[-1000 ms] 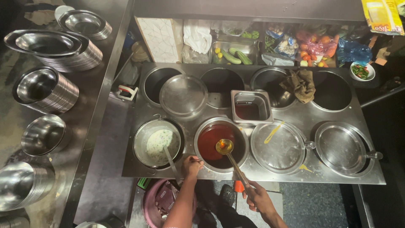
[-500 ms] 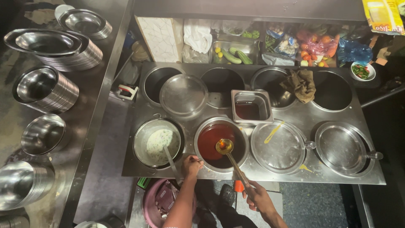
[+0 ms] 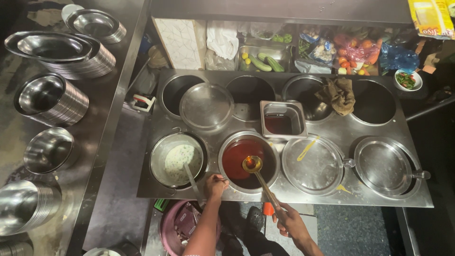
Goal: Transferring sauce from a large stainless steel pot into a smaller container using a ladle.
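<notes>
Fingers of right hand [image 3: 290,223] grip long brass ladle [image 3: 252,164], its bowl full, raised over round steel pot of red gravy [image 3: 237,163]; nothing served yet. Left hand [image 3: 215,185] fingers curl on pot rim.

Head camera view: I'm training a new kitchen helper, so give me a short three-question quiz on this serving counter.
1. True or false: the ladle hangs over the pot of red liquid.
2. Which hand holds the ladle's handle: A left, B right?
3. Fill in: the brown cloth lies at the rim of an open ____ in the back row.

Key
1. True.
2. B, the right hand; the left hand rests at the red pot's rim.
3. Well.
</notes>
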